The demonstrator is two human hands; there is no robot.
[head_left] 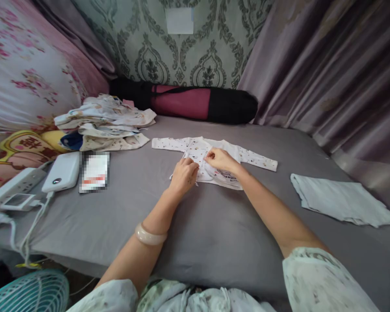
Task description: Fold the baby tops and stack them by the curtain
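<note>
A small white baby shirt [195,149] with a scattered print lies on the grey sheet, its two sleeves spread out to the sides. My left hand [183,175] is closed on the lower left front of the shirt, fingers curled on the cloth. Pinched between the fingers of my right hand [221,159] is the fabric near the middle of the shirt's front. Part of a printed drawing with lettering shows below the right hand. Both hands cover some of the front, so the exact bit of cloth in the fingers is hidden.
A heap of baby clothes [107,117] lies at the back left. A black and maroon roll bag [182,102] rests along the wall. Folded pale cloth [341,199] is at right. At left are a power bank [61,171], power strip [14,186] and fan [29,292].
</note>
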